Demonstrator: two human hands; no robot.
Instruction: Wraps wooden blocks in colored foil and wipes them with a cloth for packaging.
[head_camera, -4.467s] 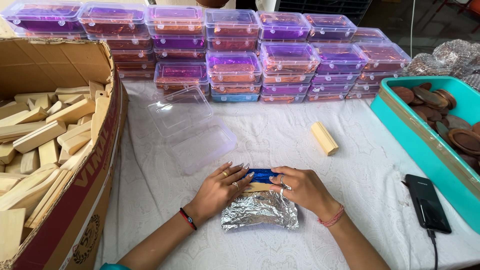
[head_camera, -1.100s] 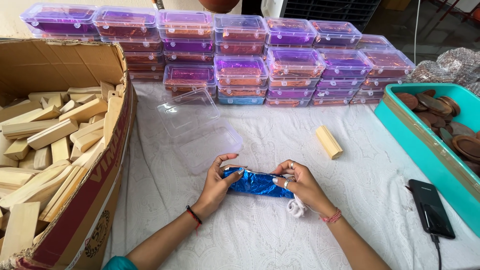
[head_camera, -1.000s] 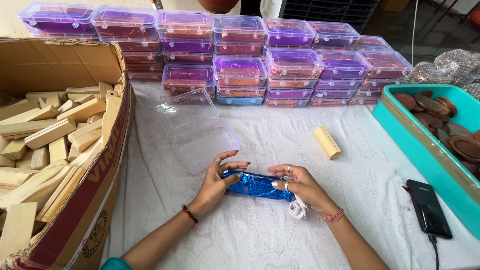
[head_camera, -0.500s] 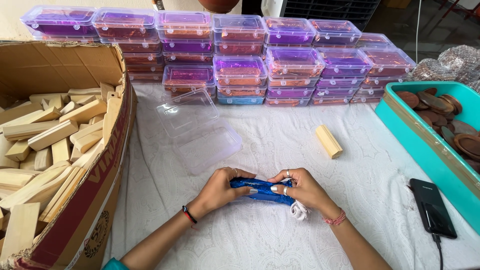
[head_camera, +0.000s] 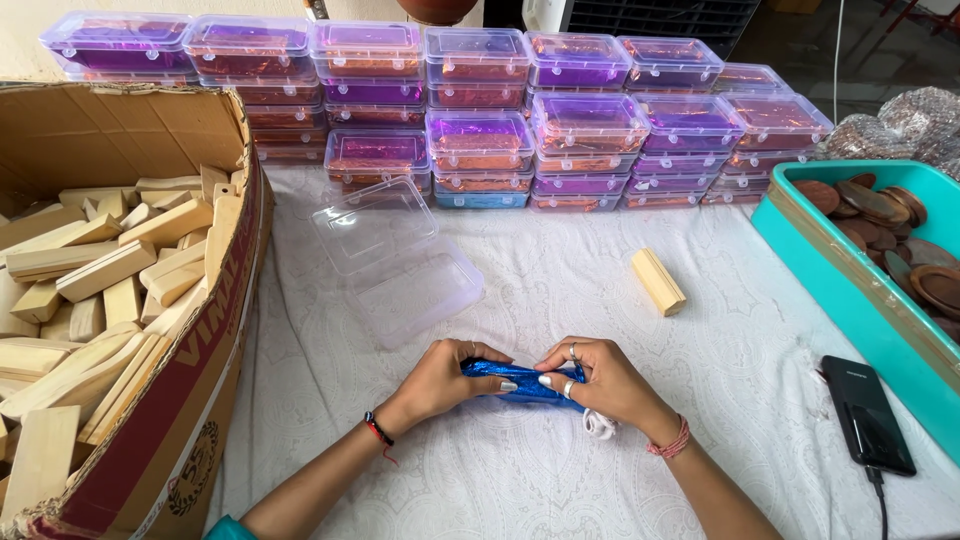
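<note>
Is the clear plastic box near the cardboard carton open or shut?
Open. The clear plastic box lies on the white cloth with its hinged lid flipped back flat, and nothing shows inside it.

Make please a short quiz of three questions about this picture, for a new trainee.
1. What do the left hand and right hand hold together?
2. True or false: the clear box near the hands is open.
3. Where does the phone lie? A) in the cardboard box B) on the white cloth C) in the teal tray

Key: 1. a blue foil packet; 2. true; 3. B
</note>
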